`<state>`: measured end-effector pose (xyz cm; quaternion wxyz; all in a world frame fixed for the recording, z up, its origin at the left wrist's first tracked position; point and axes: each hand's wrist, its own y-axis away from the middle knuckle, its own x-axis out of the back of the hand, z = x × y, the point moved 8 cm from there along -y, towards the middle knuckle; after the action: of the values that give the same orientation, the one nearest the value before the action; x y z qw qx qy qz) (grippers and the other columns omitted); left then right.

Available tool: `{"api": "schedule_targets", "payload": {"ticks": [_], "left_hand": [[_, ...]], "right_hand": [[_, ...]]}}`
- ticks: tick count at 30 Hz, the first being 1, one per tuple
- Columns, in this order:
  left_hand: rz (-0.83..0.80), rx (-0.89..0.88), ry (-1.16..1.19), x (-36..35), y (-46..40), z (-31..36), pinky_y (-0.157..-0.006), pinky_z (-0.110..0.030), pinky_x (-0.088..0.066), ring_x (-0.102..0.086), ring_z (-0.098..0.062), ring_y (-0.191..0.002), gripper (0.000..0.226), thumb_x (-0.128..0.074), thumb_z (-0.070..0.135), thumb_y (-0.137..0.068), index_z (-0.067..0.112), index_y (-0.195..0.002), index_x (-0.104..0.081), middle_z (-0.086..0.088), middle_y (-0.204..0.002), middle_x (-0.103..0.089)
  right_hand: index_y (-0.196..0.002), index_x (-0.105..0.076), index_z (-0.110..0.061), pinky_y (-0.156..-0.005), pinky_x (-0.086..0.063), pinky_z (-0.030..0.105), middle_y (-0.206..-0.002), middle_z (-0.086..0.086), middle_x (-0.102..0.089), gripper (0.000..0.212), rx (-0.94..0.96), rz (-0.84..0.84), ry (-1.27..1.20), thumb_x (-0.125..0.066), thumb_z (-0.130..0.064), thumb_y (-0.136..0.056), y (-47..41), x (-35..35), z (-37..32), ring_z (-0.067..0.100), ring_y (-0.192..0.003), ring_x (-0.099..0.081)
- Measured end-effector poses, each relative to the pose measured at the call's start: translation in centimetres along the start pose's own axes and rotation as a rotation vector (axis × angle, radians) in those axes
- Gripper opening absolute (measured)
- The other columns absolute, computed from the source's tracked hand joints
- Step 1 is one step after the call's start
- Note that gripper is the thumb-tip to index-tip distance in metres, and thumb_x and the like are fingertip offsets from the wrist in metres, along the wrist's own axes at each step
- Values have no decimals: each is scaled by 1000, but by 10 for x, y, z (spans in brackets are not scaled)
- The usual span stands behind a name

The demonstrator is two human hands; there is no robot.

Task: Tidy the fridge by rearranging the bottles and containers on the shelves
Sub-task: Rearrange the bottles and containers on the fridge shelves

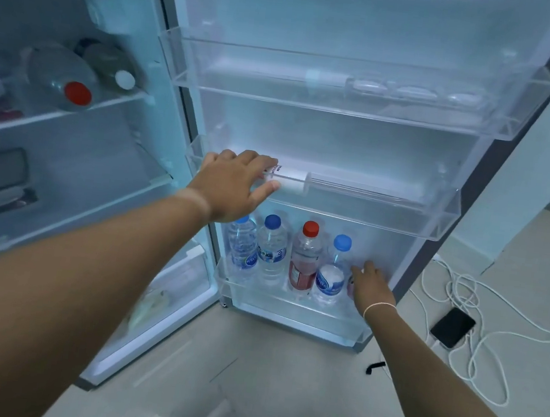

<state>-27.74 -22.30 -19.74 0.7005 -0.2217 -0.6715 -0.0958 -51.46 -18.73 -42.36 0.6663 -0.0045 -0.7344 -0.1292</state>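
On the middle door shelf (443,220): left hand (235,183), grip half-curled around a lying clear bottle (321,184). Below it: 4 upright bottles (303,263); right hand (372,286), fingers loosely spread, touching the rightmost.

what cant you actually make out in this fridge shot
- Head view: the item under the right hand in the bottom door bin, beside the light-blue-capped bottle, is covered by the hand.
- The print on the lying container at the left hand is too small to read.
- The items on the main shelf's far left are blurred and cut by the frame edge.
- The top door bin's contents are blurred behind clear plastic.
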Motion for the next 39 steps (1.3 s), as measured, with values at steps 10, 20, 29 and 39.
{"api": "schedule_targets", "payload": {"ticks": [10,20,29,39], "left_hand": [[-78,5,-6,2,4,3,-107,-43,-28,-42,-27,-132,54,-26,52,-97,29,-145,-31,0,-148,-41],[-198,82,-86,15,19,-2,-121,-46,-14,-17,-36,-146,61,-20,51,-99,29,-152,-1,-11,-161,-13],[-128,201,-36,57,74,-61,-112,-43,-32,-35,-33,-136,63,-30,50,-98,23,-152,-13,-11,-154,-27],[-94,365,-7,95,148,-130,-117,-42,-26,-27,-34,-142,64,-33,48,-98,19,-152,-15,-15,-158,-18]], "right_hand": [[-144,-30,-13,-101,-43,37,-143,15,-36,56,21,6,-17,-51,-15,-92,39,57,-4,32,-128,-44],[-146,-29,-26,-104,-43,37,-146,4,-45,62,166,104,7,-55,-28,-90,77,139,-53,28,-127,-50],[-141,-36,-28,-101,-46,36,-141,-1,-49,55,313,109,-4,-52,-35,-89,111,164,-131,24,-123,-52],[-143,-35,-25,-100,-44,36,-145,2,-44,57,495,209,50,-51,-39,-90,144,209,-233,25,-126,-50]]}}
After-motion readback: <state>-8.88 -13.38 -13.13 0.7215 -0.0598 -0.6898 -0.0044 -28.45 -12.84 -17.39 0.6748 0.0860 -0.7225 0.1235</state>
